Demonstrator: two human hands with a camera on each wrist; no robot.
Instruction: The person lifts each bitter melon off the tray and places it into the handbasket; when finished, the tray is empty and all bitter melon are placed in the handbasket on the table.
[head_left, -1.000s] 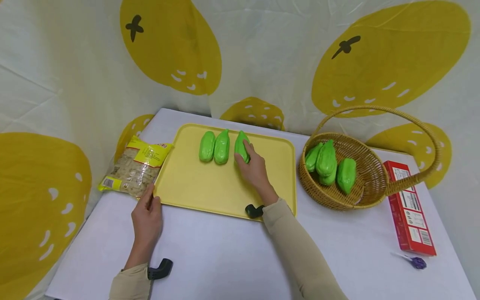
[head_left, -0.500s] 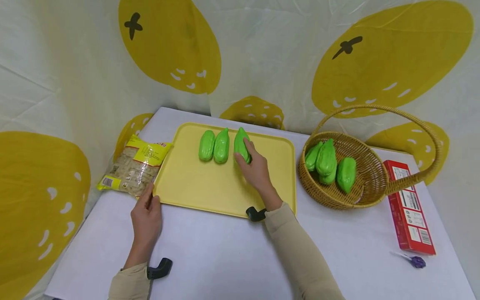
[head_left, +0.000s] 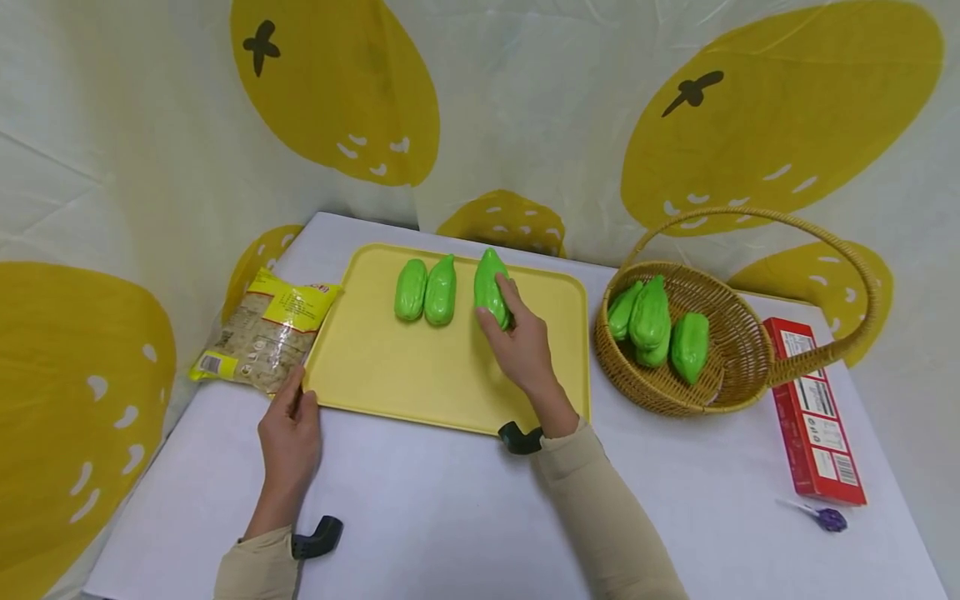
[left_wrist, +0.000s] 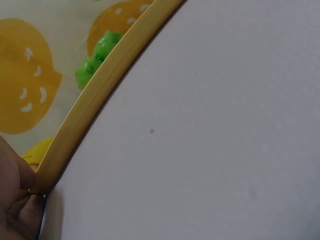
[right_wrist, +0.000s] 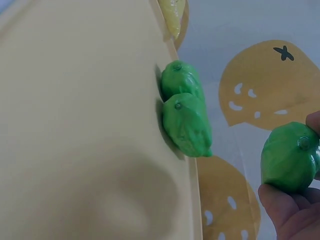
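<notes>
My right hand (head_left: 520, 346) grips a green ridged gourd (head_left: 491, 279) above the right half of the yellow tray (head_left: 397, 375). In the right wrist view this gourd (right_wrist: 287, 157) hangs apart from the tray, with thumb and fingers on opposite sides of it. Two similar gourds, a left one (head_left: 410, 290) and a right one (head_left: 440, 292), lie side by side near the tray's back edge. At the tray's front left corner my left hand (head_left: 291, 433) pinches the rim, which shows between thumb and fingers in the left wrist view.
Right of the tray stands a wicker basket (head_left: 652, 392) with a tall handle and several green gourds inside. A red box (head_left: 821, 442) lies beyond it, with a purple lollipop (head_left: 831, 520) in front. A yellow-labelled food bag (head_left: 266, 337) touches the tray's left side.
My right hand has raised the gourd off the tray and shifted slightly right, widening the gap to the other two. My left hand has stayed at the tray corner.
</notes>
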